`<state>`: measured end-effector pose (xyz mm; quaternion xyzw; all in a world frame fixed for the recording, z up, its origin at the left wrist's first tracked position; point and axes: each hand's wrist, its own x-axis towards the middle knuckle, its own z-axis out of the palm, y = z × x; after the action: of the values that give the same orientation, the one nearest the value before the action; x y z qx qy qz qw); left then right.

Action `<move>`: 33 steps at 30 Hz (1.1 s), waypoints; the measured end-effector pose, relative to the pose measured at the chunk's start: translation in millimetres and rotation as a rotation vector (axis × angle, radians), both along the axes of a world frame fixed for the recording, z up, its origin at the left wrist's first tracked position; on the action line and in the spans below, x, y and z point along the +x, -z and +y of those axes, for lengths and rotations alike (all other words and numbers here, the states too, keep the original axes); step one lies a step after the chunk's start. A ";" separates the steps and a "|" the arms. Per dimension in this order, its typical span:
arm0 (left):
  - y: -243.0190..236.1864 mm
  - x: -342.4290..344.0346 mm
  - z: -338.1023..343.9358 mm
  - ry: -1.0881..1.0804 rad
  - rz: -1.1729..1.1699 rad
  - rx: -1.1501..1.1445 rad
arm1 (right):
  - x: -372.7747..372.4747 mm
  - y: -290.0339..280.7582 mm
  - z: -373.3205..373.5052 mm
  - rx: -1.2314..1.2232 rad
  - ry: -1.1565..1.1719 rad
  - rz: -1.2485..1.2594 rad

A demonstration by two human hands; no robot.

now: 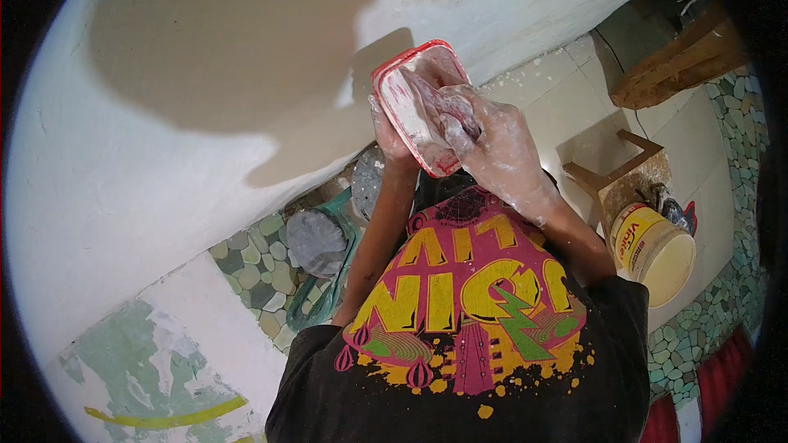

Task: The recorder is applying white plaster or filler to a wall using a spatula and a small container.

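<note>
A red-rimmed rectangular tub [400, 102], smeared inside with white paste, is held up in front of my chest, tilted, close to the wall. My left hand [389, 135] grips it from the left side and below, most of its fingers hidden behind the tub. Over the tub's right side reaches my right hand [502, 148], coated in white paste, its fingers closed. A pinkish, paste-covered piece [439, 98] runs from those fingers into the tub; its kind cannot be made out.
A pale wall [246, 49] rises at left and ahead. On the floor lie a grey round lump [316, 242] and green hose or netting [349, 250]. To the right are a small wooden stool [632, 176], a yellow and white bucket [657, 254] and a wooden block [677, 66].
</note>
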<state>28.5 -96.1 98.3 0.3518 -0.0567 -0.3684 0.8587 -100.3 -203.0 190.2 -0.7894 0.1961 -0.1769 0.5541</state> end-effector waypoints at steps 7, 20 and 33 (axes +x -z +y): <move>31.3 5.4 6.0 0.197 0.062 -0.481 | 4.5 15.0 10.0 -0.131 -0.014 -0.072; 0.7 -4.9 1.4 0.171 -0.043 -0.242 | 15.8 20.1 3.0 -0.027 -0.008 -0.156; 6.5 -15.2 7.6 0.198 0.391 -0.515 | 12.8 41.7 20.4 0.134 0.144 -0.174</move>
<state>13.3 -88.5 91.8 0.0389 -0.0162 -0.4841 0.8740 -87.6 -182.7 148.5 -0.7162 0.2149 -0.2705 0.6064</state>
